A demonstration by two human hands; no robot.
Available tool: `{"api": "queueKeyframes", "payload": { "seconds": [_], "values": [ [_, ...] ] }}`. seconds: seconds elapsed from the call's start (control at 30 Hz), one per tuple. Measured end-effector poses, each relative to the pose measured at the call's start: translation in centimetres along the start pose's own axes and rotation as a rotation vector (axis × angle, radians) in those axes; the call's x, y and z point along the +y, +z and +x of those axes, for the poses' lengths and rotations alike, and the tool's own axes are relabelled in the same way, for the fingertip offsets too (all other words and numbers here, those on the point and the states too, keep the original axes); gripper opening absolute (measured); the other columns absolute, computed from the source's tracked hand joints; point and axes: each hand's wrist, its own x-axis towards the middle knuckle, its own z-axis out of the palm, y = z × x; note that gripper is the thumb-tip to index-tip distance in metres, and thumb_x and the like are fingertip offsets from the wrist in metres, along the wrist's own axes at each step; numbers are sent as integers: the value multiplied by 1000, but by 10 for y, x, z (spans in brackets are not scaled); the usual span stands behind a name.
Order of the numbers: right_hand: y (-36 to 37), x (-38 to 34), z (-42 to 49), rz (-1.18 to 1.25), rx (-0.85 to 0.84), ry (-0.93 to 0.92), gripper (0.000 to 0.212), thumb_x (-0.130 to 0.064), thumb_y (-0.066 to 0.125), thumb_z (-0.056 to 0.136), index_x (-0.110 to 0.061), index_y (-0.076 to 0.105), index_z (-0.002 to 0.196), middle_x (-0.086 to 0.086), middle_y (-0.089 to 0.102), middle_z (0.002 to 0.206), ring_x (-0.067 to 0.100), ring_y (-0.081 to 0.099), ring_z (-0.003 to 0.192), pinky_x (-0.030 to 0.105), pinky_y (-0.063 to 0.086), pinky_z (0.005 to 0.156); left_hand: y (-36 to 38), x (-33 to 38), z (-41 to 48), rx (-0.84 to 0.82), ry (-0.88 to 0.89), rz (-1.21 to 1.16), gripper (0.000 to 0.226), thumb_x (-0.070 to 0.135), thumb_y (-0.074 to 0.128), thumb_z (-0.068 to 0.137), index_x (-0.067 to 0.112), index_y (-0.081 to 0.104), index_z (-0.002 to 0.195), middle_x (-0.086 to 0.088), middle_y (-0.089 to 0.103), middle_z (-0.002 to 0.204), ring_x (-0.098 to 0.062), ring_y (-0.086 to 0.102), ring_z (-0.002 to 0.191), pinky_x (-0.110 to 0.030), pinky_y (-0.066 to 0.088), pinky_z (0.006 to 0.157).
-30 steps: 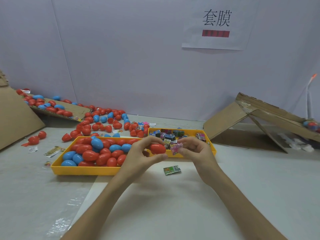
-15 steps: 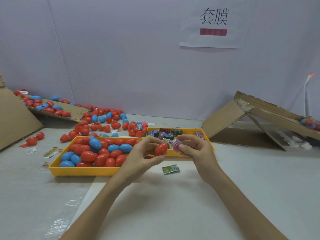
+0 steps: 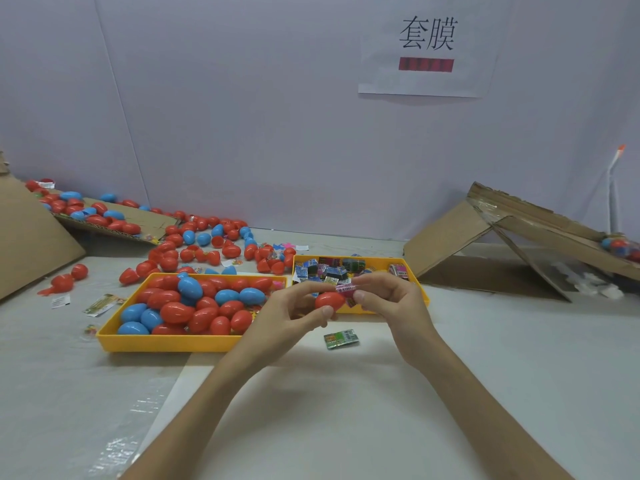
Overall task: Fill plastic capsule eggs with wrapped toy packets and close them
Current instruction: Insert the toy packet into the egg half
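Note:
My left hand grips a red capsule egg between thumb and fingers, just in front of the right yellow tray. My right hand pinches a pink wrapped toy packet and holds it against the top of the egg. Whether the egg is open is hidden by my fingers. The left yellow tray holds several red and blue eggs. The right yellow tray holds several wrapped packets. A green packet lies on the table below my hands.
Loose red and blue eggs lie scattered behind the trays and on a cardboard sheet at the far left. A folded cardboard ramp stands at the right. A few paper slips lie left of the trays.
Both hands came closer together. The pink packet moved from beside the egg to its top, and the egg tilted in my left hand.

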Motion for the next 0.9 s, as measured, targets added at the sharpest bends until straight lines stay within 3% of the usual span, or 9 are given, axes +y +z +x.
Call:
{"api": "queueKeyframes", "payload": {
  "seconds": [0.4,0.57,0.73,0.9],
  "values": [
    [-1,2,1,-10,-6,0,25,0,75,84,-22,78,95,10,78,97,22,74,95,21,54,77,0,-4,3,10,-22,1,21,20,62,100,24,65,120,1,78,93,-15,72,84,-24,56,74],
    [1,2,0,-12,-28,-4,23,-10,78,77,-27,78,94,9,78,97,22,73,96,22,55,77,-1,-4,3,-3,-32,1,18,22,60,101,22,64,119,-1,78,93,-17,72,83,-26,56,73],
    [1,4,0,-58,11,-29,32,6,72,84,-25,79,89,7,77,92,20,73,92,23,55,77,0,-3,4,-10,-31,1,15,21,59,102,22,64,116,-4,78,90,-17,72,81,-30,56,74],
    [2,2,0,-92,59,-58,27,11,70,84,-16,77,86,7,77,87,20,75,85,22,56,73,0,0,3,-40,-39,-1,14,25,58,102,20,63,115,-4,78,90,-15,71,79,-28,54,74]
  ]
}}
